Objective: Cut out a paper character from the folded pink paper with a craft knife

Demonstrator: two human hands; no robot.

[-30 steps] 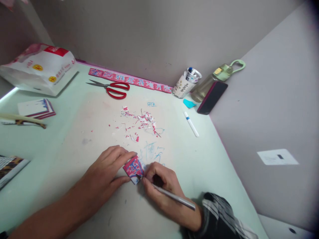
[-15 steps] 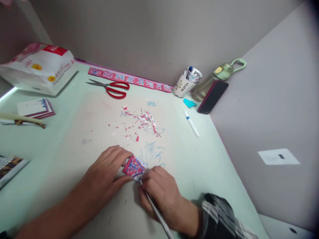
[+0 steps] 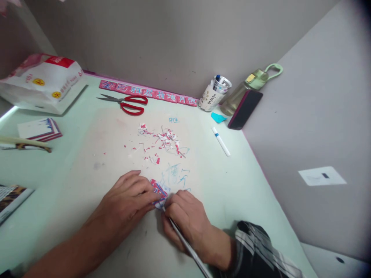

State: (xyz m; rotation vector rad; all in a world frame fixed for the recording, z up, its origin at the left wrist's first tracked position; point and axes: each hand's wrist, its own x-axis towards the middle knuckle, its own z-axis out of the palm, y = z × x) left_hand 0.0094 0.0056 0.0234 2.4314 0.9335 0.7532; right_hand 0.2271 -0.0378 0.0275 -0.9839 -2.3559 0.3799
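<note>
Now the left hand (image 3: 129, 199) farther over the pink tile (image 3: 159, 189)

A slim, shiny metal-looking tool (image 3: 188, 245); scissors (image 3: 123, 101) of grey metal and glossy red plastic; a translucent, plastic-looking bottle (image 3: 233, 98); a cloth sleeve (image 3: 255, 247); a smooth tabletop (image 3: 237, 185).

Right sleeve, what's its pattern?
The sleeve is black and pale grey plaid, clearest in the head view.

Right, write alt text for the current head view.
The left hand holds a small pink-and-blue piece while the right hand holds a slim silver tool at its edge; beyond lie scraps and red-handled scissors on the table.
</note>
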